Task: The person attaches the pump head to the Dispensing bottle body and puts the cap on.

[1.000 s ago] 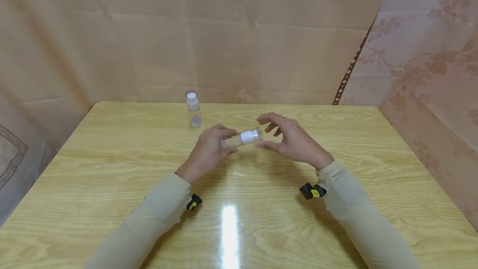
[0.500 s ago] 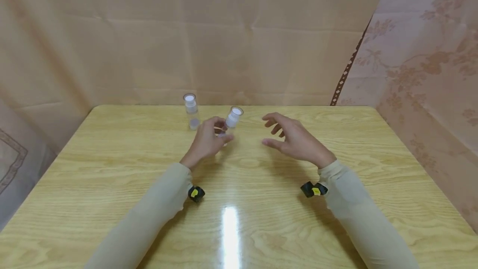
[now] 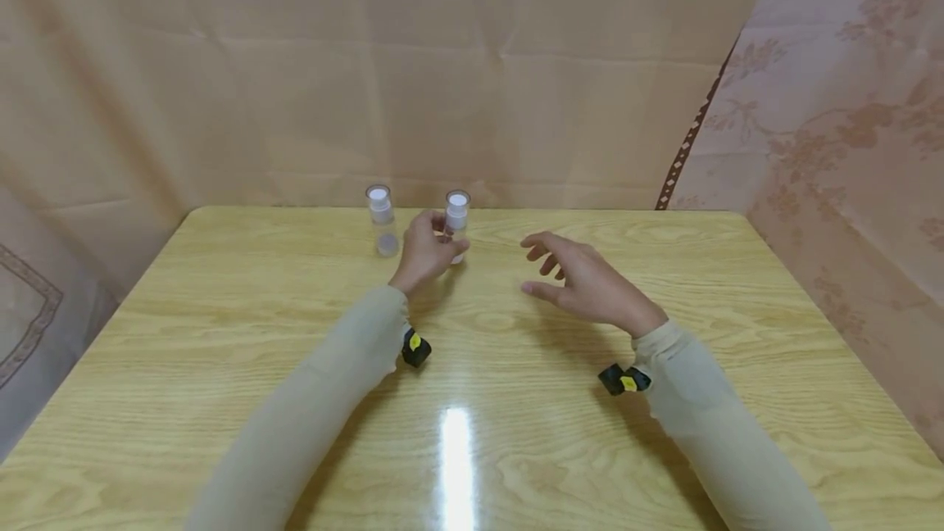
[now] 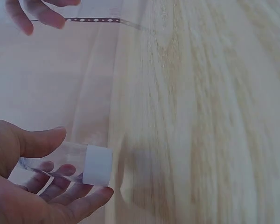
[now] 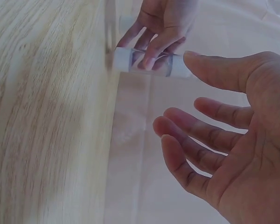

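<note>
My left hand [image 3: 428,250] grips a clear small bottle [image 3: 457,210] with a white pump top under a transparent cap. The bottle stands upright, its white base [image 4: 98,166] close over the table or on it. Thumb and fingers lie around its clear body in the left wrist view. To the left of that hand stands a second, matching bottle [image 3: 380,215], upright and untouched. My right hand [image 3: 590,279] hovers over the table to the right, fingers loosely bent and apart, with nothing in it. In the right wrist view its palm [image 5: 252,158] faces the held bottle from nearer the camera.
A wood-grain table [image 3: 516,433] with a glossy light reflection spreads under both arms. Its back edge meets a beige curtain [image 3: 442,88], and a floral pinkish cloth [image 3: 863,187] hangs at the right. Each wrist wears a black camera [image 3: 416,348].
My left hand has turned the bottle from lying sideways to upright and carried it back to beside the other bottle. The right hand has drawn slightly away and stays nearly still.
</note>
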A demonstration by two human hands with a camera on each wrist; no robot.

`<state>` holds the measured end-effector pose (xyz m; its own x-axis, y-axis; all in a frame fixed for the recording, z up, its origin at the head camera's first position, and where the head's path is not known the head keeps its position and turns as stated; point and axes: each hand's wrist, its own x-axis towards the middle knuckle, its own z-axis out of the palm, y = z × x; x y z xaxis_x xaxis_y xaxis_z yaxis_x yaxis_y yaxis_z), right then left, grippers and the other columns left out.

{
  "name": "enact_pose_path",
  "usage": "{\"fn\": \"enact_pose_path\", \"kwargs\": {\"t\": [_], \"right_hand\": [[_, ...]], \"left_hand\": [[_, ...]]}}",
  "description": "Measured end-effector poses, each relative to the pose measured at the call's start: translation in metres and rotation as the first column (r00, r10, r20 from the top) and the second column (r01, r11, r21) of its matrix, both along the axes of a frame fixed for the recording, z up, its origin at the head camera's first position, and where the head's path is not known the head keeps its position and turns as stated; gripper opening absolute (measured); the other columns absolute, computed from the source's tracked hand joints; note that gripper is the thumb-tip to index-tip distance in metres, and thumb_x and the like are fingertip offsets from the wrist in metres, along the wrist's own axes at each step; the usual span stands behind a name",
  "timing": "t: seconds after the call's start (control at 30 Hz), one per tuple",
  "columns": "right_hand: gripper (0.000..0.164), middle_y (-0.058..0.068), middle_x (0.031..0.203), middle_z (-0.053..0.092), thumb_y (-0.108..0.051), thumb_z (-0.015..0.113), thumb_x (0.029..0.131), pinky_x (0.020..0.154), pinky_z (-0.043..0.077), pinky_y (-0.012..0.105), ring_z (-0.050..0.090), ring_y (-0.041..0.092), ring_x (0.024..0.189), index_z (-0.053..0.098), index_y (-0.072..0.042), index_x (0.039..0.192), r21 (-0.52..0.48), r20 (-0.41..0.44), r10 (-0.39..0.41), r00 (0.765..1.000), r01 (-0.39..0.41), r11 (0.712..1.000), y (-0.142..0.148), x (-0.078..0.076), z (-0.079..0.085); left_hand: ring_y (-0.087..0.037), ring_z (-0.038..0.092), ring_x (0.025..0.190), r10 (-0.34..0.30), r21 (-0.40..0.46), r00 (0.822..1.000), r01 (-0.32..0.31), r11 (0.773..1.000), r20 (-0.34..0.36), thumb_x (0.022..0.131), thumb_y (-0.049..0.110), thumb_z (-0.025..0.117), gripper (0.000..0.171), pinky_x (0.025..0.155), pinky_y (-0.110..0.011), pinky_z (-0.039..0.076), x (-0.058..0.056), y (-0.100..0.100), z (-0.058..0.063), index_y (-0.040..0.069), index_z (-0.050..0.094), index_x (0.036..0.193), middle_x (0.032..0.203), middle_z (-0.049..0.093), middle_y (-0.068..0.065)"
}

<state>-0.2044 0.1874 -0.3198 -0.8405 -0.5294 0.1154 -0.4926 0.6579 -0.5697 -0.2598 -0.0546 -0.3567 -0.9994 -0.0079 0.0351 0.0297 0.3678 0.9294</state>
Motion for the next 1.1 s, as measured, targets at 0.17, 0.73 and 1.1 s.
{"fn": "enact_pose_path", "kwargs": {"t": [0.17, 0.73, 1.1], "right_hand": [[0.057, 0.017, 0.127, 0.063, -0.021, 0.075, 0.094, 0.087, 0.055, 0.051, 0.065, 0.034, 0.106, 0.049, -0.005, 0.143, 0.016, -0.02, 0.006, 1.0, -0.006, 1.0, 0.001, 0.0, 0.0], [0.056, 0.019, 0.127, 0.063, -0.018, 0.074, 0.095, 0.086, 0.055, 0.051, 0.064, 0.032, 0.105, 0.05, -0.003, 0.143, 0.055, -0.02, 0.011, 1.0, -0.01, 0.998, 0.006, 0.002, -0.003], [0.056, 0.018, 0.137, 0.057, -0.025, 0.071, 0.098, 0.091, 0.053, 0.053, 0.06, 0.036, 0.117, 0.049, -0.003, 0.144, 0.115, -0.12, -0.075, 0.99, 0.089, 0.989, 0.026, 0.007, -0.01]], "left_hand": [[-0.032, 0.063, 0.111, 0.029, -0.036, 0.999, -0.029, 0.999, 0.016, 0.087, 0.003, 0.079, 0.048, 0.093, -0.039, 0.054, -0.005, 0.002, -0.005, -0.005, 0.054, 0.128, 0.122, 0.059, -0.019], [-0.032, 0.061, 0.108, 0.069, -0.067, 0.998, -0.07, 0.995, -0.013, 0.082, 0.005, 0.082, 0.052, 0.097, -0.044, 0.05, -0.01, 0.003, -0.01, -0.004, 0.058, 0.128, 0.118, 0.064, -0.019], [-0.04, 0.054, 0.125, -0.11, -0.265, 0.993, 0.096, 0.959, -0.036, 0.09, 0.013, 0.078, 0.058, 0.105, -0.049, 0.046, 0.031, -0.025, 0.001, -0.005, 0.051, 0.138, 0.137, 0.056, -0.023]]}}
